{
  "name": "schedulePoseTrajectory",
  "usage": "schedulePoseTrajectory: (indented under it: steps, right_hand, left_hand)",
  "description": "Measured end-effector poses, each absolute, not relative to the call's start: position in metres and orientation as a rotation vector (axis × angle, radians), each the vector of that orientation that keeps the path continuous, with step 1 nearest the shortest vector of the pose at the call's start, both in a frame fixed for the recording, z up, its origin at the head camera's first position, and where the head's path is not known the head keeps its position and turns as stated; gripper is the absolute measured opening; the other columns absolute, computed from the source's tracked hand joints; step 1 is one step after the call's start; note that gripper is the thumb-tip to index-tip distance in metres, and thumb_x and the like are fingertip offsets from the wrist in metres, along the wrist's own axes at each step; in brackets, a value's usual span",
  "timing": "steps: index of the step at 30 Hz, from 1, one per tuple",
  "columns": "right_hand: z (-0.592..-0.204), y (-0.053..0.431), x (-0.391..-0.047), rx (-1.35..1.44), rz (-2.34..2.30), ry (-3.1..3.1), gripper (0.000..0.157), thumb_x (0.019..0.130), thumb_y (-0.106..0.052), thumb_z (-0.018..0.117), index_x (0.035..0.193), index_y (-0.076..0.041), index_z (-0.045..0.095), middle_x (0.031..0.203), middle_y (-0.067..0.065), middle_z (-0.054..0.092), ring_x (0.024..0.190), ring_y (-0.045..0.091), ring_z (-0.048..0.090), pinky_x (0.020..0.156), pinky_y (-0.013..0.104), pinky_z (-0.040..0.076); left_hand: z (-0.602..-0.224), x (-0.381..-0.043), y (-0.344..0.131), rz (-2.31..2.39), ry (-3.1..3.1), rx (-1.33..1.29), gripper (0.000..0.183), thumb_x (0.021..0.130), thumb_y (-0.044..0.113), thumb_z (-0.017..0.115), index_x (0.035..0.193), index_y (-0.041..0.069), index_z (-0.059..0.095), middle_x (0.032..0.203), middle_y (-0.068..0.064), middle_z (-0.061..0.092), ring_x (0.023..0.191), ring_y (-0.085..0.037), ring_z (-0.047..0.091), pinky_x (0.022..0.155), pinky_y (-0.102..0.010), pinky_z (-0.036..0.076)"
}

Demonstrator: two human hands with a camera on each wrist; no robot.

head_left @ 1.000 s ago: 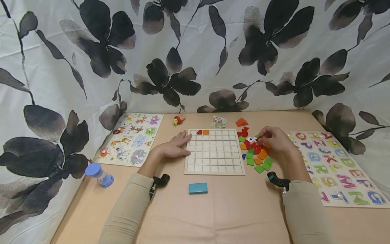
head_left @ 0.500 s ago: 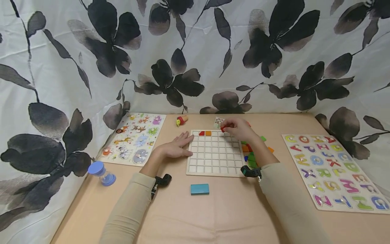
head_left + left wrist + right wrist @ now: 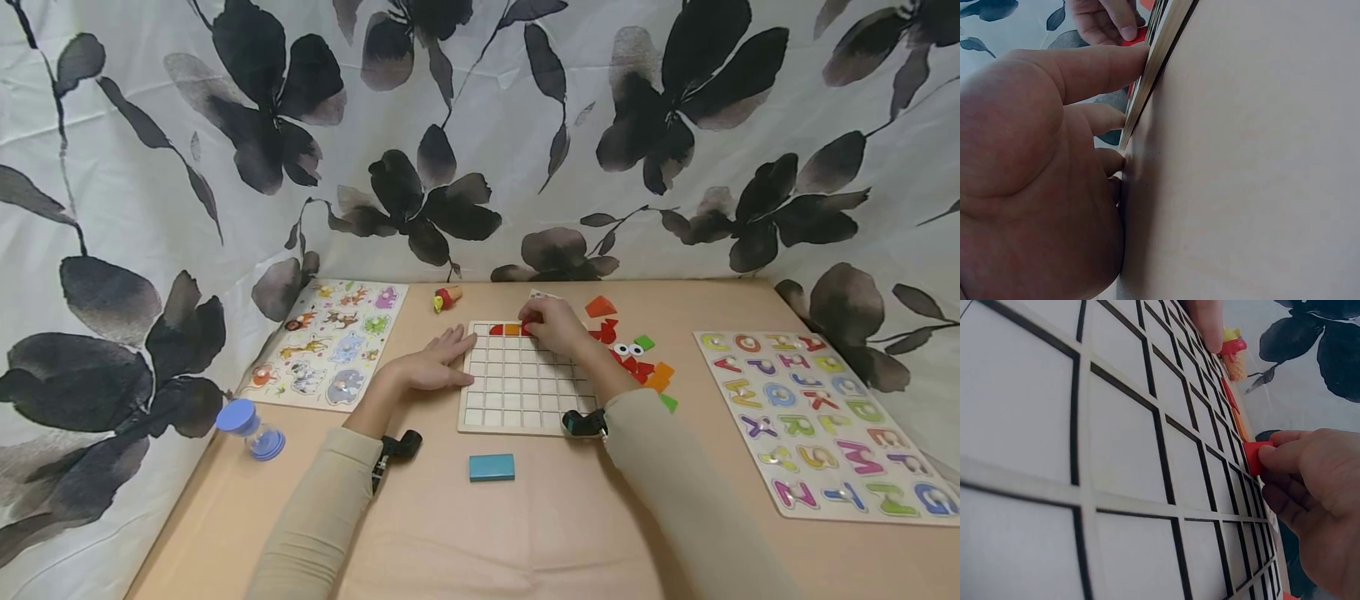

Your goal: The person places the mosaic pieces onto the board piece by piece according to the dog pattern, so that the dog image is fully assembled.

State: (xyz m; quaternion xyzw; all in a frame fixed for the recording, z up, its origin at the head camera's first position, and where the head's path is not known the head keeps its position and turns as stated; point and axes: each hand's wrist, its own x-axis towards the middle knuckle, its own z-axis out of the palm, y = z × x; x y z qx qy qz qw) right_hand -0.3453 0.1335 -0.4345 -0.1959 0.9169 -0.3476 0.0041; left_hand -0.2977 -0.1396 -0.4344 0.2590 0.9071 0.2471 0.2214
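Note:
A white grid board point(image 3: 517, 383) with a wooden edge lies in the middle of the table. My right hand point(image 3: 553, 327) pinches a red square tile point(image 3: 1256, 457) between thumb and fingers at the board's far row. Beside that tile, a red tile point(image 3: 497, 330) and an orange tile point(image 3: 512, 330) sit in cells of the same row. My left hand point(image 3: 435, 362) lies with fingers spread at the board's left edge. In the left wrist view, its thumb and fingertips point(image 3: 1138, 55) touch the wooden edge.
Loose red, orange and green tiles point(image 3: 660, 377) lie right of the board, partly behind my right arm. A letter board point(image 3: 825, 425) is at the right, an animal sheet point(image 3: 322, 342) at the left. A sand timer point(image 3: 255, 429), blue block point(image 3: 492, 467) and toy ice-cream cone point(image 3: 447, 297) stand around.
My right hand has moved left from the loose tiles to the board's far row, bringing a red tile beside the orange one. My left hand has stayed at the board's left edge.

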Motion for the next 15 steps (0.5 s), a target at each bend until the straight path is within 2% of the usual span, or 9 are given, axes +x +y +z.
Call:
schedulePoseTrajectory:
  steps: [7, 15]
  right_hand:
    - [-0.4389, 0.1334, -0.3428, -0.564, -1.066, 2.895, 0.017, 0.091, -0.008, 0.065, 0.105, -0.008, 0.074, 0.102, 0.005, 0.070, 0.097, 0.021, 0.060, 0.089, 0.037, 0.051]
    - [-0.4419, 0.1351, -0.3385, -0.706, -0.936, 2.942, 0.022, 0.090, -0.005, 0.064, 0.109, -0.005, 0.073, 0.109, 0.009, 0.070, 0.106, 0.025, 0.060, 0.092, 0.041, 0.048]
  left_hand:
    - [-0.4347, -0.2971, -0.1398, 0.689, 2.505, 0.715, 0.081, 0.091, 0.044, 0.057, 0.155, 0.019, 0.013, 0.161, -0.010, -0.008, 0.147, -0.025, -0.012, 0.118, -0.043, -0.005]
    - [-0.4369, -0.2974, -0.1409, 0.692, 2.508, 0.723, 0.081, 0.091, 0.044, 0.057, 0.155, 0.019, 0.013, 0.161, -0.009, -0.009, 0.147, -0.025, -0.012, 0.118, -0.042, -0.005]
